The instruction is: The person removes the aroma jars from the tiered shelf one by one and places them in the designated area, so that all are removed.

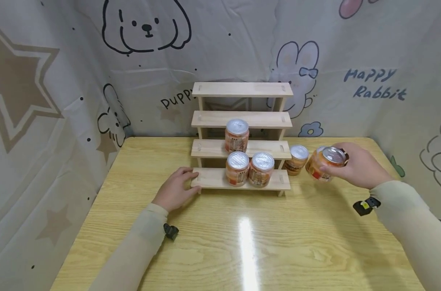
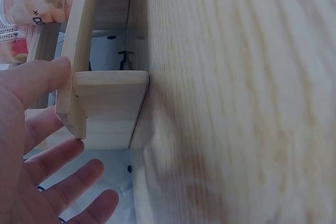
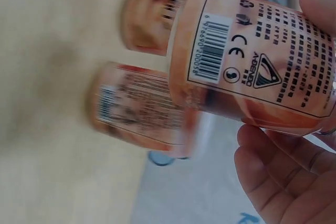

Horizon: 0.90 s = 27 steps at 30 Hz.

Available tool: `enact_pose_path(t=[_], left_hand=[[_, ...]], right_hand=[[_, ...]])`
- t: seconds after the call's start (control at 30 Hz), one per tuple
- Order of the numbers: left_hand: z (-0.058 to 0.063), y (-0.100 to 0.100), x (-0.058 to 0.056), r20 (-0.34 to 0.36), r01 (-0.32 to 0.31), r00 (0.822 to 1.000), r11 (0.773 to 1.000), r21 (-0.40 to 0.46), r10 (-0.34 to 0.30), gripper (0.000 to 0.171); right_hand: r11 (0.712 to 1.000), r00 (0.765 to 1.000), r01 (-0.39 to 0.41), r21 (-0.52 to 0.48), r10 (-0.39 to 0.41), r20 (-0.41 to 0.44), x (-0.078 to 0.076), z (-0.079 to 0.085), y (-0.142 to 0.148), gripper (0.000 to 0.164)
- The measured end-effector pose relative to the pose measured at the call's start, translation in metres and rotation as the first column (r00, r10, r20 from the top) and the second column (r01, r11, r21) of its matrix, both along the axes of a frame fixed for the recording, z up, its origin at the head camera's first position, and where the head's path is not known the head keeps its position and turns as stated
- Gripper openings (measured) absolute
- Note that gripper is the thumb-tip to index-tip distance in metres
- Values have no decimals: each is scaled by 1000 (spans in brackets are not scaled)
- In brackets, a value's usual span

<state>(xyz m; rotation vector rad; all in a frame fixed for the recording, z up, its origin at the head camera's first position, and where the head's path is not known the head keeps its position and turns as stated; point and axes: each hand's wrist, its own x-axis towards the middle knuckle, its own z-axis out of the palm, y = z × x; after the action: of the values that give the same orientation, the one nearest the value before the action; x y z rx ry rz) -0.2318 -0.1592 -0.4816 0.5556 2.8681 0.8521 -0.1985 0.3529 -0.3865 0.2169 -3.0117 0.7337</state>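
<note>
Gripping one can in our right hand at four o'clock of the rack, we are pinching the rack at eight o'clock with our left hand, three cans already shelved, two others seemingly left on the counter.

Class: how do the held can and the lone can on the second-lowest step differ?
The held can is gripped by the right hand; the lone can stands untouched on its step. The held can's metal end looks darker, the lone can's brighter. Both are cylindrical and orange-toned.
</note>
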Motion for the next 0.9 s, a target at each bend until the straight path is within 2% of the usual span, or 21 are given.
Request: enact_pose_path(t=[0.27, 0.43, 0.6, 0.9], left_hand=[[1, 0, 0, 9, -11, 1000, 1000, -1, 11, 56], [2, -1, 1, 10, -14, 1000, 1000, 2, 14, 56], [0, -1, 1, 14, -17, 1000, 1000, 4, 17, 56], [-1, -1, -1, 24, -8, 1000, 1000, 2, 8, 57]], right_hand=[[999, 1000, -8, -44, 8, 17, 7, -38, 5, 63], [998, 999, -14, -59, 16, 39, 7, -53, 6, 67], [998, 999, 0, -63, 3, 51, 7, -59, 8, 74], [997, 998, 12, -71, -7, 67, 7, -63, 12, 70]])
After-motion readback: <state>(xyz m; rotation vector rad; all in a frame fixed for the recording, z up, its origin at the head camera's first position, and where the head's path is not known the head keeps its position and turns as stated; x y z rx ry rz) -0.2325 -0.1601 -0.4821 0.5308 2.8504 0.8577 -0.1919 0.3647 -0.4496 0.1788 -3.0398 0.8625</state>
